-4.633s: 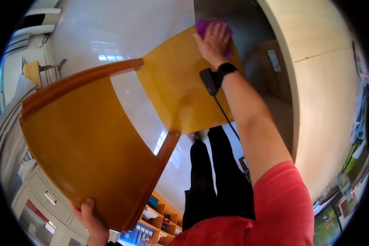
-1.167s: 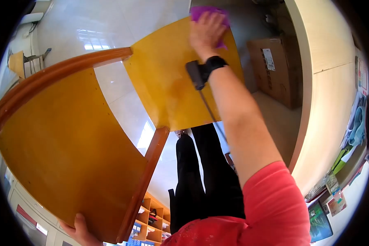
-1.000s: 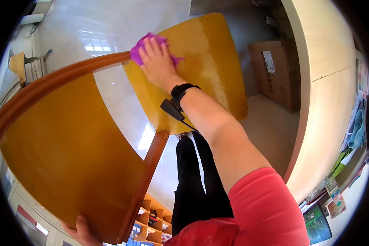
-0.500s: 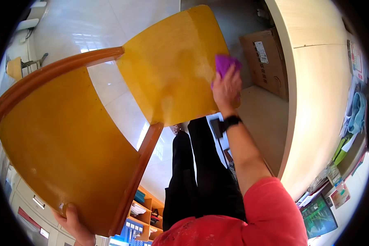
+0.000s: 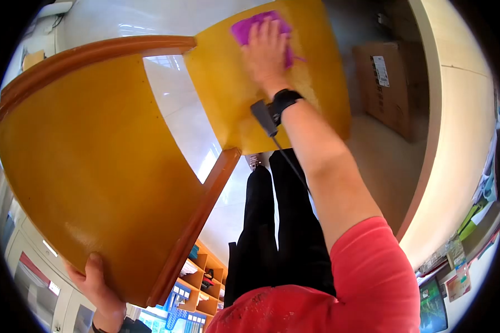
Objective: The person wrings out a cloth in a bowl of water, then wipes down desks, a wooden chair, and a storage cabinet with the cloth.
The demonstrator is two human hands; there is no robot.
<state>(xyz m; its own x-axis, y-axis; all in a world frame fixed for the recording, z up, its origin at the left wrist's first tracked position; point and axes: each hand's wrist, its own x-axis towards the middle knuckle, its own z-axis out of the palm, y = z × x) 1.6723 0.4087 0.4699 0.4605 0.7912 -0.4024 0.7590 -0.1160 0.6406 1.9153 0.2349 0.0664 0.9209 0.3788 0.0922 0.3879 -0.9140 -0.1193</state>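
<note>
A wooden chair (image 5: 94, 166) with a yellow backrest and seat and red-brown side rails is tilted in front of me. My left hand (image 5: 97, 286) grips the edge of its backrest at the lower left, thumb on the front face and the other fingers hidden behind. On the yellow seat (image 5: 216, 83), my right hand (image 5: 265, 53) holds a purple cloth (image 5: 244, 30) flat under its fingers, near the seat's far edge. A black band with a dark device (image 5: 266, 116) and a cable is on my right wrist.
A pale wooden desk panel (image 5: 466, 111) curves along the right, with a cardboard box (image 5: 386, 83) beneath it. Shelves with folders (image 5: 203, 283) stand below, pale cabinets (image 5: 39, 277) at lower left. A monitor (image 5: 432, 305) is at lower right.
My right hand has moved the purple cloth from the seat's right edge leftward and up to the far part. My left hand keeps its grip on the backrest. The view has shifted slightly.
</note>
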